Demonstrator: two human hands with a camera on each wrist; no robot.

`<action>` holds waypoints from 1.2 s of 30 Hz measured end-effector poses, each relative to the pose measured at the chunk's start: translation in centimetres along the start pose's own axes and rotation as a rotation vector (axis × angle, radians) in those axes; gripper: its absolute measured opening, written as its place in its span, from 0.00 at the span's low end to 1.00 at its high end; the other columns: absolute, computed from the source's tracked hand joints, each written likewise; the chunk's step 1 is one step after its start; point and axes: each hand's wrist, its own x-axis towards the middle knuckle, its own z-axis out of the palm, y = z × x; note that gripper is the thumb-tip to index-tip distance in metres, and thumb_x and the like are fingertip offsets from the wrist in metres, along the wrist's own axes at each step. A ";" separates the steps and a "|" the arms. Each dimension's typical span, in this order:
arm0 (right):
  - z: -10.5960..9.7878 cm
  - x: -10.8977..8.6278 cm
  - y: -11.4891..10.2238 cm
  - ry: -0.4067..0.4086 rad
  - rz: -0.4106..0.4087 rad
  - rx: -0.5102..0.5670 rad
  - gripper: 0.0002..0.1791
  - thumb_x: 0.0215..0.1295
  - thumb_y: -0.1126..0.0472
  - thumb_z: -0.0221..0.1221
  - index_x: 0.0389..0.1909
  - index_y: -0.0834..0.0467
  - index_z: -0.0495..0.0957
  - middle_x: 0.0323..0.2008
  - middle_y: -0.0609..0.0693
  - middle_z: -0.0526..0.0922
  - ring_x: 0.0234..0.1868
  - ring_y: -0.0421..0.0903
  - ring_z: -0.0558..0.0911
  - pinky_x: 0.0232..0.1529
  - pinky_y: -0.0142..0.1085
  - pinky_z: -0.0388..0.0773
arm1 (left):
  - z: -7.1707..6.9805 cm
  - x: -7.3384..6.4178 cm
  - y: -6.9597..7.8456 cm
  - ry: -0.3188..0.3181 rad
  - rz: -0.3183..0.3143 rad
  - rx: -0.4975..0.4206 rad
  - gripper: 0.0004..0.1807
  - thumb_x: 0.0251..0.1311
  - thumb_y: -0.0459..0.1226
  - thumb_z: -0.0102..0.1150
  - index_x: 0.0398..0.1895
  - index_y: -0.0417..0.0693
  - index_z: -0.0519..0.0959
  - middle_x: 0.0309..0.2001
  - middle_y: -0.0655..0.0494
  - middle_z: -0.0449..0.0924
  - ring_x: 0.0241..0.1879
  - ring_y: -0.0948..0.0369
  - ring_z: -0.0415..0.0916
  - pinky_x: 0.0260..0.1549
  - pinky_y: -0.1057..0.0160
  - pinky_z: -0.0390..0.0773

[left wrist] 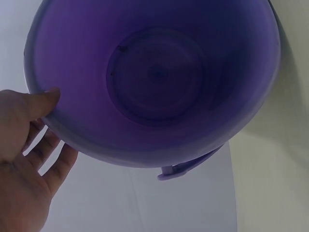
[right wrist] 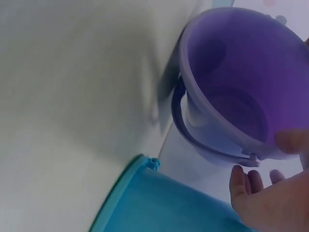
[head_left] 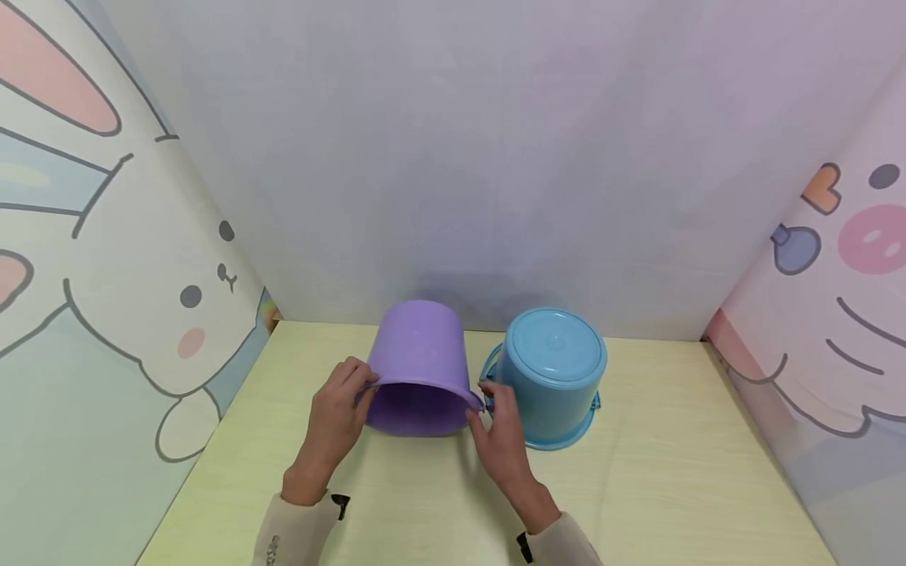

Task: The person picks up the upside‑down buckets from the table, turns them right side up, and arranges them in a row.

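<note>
Bucket (purple) point(head_left: 421, 342): mouth toward near edge of counter point(head_left: 679, 448); left hand point(head_left: 338, 413) pinches rim point(head_left: 425, 384); right hand point(head_left: 502, 436) at opposite side, closure indeterminate.

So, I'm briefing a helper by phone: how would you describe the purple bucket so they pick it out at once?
Look to the far end of the pale table, by the grey backdrop. The purple bucket is left of the blue bucket, its rim gripped by the left hand. Unlike its upside-down neighbour, it is tipped, open mouth toward the near side.
</note>
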 end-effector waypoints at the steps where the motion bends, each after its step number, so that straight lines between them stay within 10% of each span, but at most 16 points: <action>1: 0.0 -0.2 0.1 -0.010 0.032 0.025 0.25 0.69 0.74 0.65 0.65 0.67 0.70 0.60 0.62 0.73 0.61 0.61 0.77 0.55 0.53 0.83 | 0.0 0.0 0.0 0.001 0.000 0.000 0.20 0.44 0.16 0.77 0.33 0.41 0.79 0.37 0.52 0.78 0.38 0.54 0.79 0.29 0.54 0.84; 10: -0.1 -0.9 0.6 -0.166 0.311 0.345 0.33 0.75 0.73 0.58 0.74 0.72 0.55 0.63 0.72 0.68 0.59 0.69 0.82 0.52 0.43 0.87 | -0.1 0.0 0.0 0.006 -0.013 0.005 0.20 0.43 0.15 0.77 0.33 0.41 0.80 0.37 0.51 0.78 0.39 0.53 0.80 0.30 0.53 0.85; 22: 0.2 -0.8 0.9 -0.240 0.508 0.462 0.22 0.76 0.70 0.55 0.64 0.72 0.59 0.58 0.72 0.77 0.57 0.64 0.83 0.56 0.50 0.85 | -0.4 -0.1 0.1 -0.014 -0.034 -0.014 0.19 0.45 0.17 0.77 0.34 0.41 0.81 0.37 0.51 0.79 0.40 0.54 0.81 0.31 0.54 0.85; 36: 0.4 -0.9 1.0 -0.254 0.519 0.447 0.12 0.78 0.70 0.55 0.56 0.71 0.68 0.53 0.66 0.79 0.54 0.60 0.83 0.55 0.53 0.84 | -0.9 -0.8 -0.4 -0.020 -0.039 -0.101 0.15 0.52 0.21 0.77 0.39 0.42 0.83 0.39 0.53 0.80 0.41 0.58 0.81 0.37 0.69 0.79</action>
